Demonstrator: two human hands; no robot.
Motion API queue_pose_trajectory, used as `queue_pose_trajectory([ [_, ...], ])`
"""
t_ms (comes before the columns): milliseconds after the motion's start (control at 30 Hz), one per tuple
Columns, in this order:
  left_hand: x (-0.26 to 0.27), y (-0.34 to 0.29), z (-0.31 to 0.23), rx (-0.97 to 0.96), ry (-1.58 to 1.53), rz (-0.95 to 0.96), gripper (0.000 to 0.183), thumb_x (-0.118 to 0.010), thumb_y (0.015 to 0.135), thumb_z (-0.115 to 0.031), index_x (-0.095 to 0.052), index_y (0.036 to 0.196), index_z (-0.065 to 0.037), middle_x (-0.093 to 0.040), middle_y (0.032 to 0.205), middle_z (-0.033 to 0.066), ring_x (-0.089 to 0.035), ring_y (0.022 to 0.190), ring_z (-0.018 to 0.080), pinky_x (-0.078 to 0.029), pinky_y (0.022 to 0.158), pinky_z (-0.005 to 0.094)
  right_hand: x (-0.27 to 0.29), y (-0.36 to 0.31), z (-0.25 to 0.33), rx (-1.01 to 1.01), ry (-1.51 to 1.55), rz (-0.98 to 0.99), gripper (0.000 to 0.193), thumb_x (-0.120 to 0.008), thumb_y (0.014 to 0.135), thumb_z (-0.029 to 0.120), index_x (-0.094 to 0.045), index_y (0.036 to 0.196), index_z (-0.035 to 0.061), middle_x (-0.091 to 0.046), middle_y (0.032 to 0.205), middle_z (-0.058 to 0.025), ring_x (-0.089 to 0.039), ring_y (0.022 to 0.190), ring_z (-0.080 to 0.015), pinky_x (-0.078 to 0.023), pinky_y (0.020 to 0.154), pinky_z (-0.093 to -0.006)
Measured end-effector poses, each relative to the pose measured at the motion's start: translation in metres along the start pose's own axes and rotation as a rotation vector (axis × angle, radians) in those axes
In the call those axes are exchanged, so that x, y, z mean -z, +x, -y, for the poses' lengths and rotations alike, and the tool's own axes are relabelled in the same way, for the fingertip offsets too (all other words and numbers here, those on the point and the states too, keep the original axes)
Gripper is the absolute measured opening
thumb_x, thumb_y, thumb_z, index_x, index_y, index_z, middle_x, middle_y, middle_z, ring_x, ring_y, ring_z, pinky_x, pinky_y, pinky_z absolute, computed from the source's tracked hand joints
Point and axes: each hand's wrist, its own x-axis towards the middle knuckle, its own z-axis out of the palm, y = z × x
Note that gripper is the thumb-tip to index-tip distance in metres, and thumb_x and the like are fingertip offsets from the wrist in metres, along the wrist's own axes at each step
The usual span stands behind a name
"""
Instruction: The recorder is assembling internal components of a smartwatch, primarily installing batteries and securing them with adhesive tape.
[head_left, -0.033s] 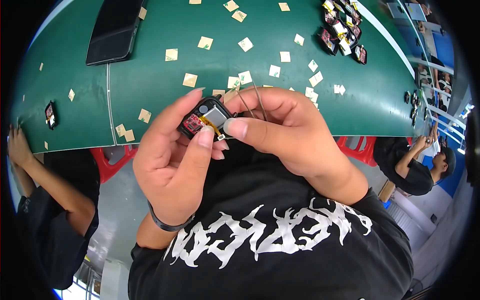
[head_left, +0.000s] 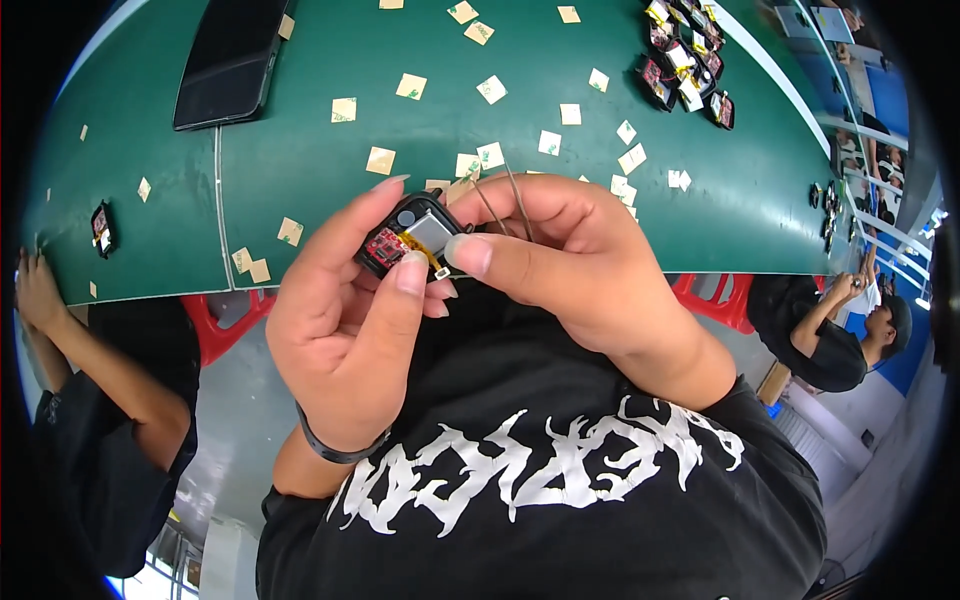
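Note:
Between both hands sits a small black device case (head_left: pixel 407 213), tilted, its inside facing up. In it lie a red circuit board (head_left: pixel 384 247) and a silver battery cell (head_left: pixel 428 233) with yellow tape, plus a thin yellow flex cable ending in a white connector (head_left: pixel 442 273). My left hand (head_left: pixel 345 335) is closed around the case from the left, thumb on its lower edge by the board. My right hand (head_left: pixel 580 265) has its thumb tip at the battery's right side. Metal tweezers (head_left: pixel 518 200) are tucked in that same hand, their tines pointing away from me, apart.
Small cream adhesive squares (head_left: pixel 410 86) are scattered over the green table (head_left: pixel 300 170). A black phone (head_left: pixel 228 65) lies far left, a similar device (head_left: pixel 102 230) below it. Several filled cases (head_left: pixel 685 65) are piled far right. Co-workers' arms (head_left: pixel 120 385) show at both sides; red stools (head_left: pixel 715 300) stand below.

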Motion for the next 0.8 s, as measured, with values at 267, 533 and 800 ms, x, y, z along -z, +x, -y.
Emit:
queue_pose_trajectory([
  [267,0.023,0.007,-0.012,-0.006,0.349,-0.259,0.033,-0.061,0.095,0.001,-0.061,0.127,0.004,-0.067,0.099,0.0102,-0.066,0.077,0.0118,-0.054,0.065,0.0226,0.026,-0.007,0.006,0.036,-0.364,-0.122,0.019,-0.070,0.090,0.010,-0.068,0.105,-0.0024,-0.068,0.087,-0.0019,-0.050,0.061,-0.0022,-0.039,0.054,-0.0200],
  [533,0.155,0.034,-0.033,-0.099,0.614,-0.493,0.036,-0.060,0.099,-0.008,-0.058,0.134,0.002,-0.063,0.098,0.0020,-0.055,0.075,0.0043,-0.045,0.070,0.0165,0.116,-0.015,0.045,0.666,-1.388,-0.655,0.024,-0.077,0.081,0.011,-0.070,0.104,0.0056,-0.064,0.087,-0.0064,-0.060,0.067,-0.0186,-0.047,0.056,-0.0324],
  [800,0.143,0.063,-0.066,-0.628,2.122,-0.474,0.039,-0.061,0.100,-0.023,-0.060,0.133,-0.003,-0.066,0.110,0.0077,-0.058,0.078,0.0116,-0.049,0.075,0.0256,0.142,-0.011,0.040,0.788,-1.833,-0.486,0.019,-0.070,0.078,0.012,-0.069,0.097,0.0116,-0.055,0.078,-0.0036,-0.062,0.067,-0.0212,-0.050,0.054,-0.0349],
])
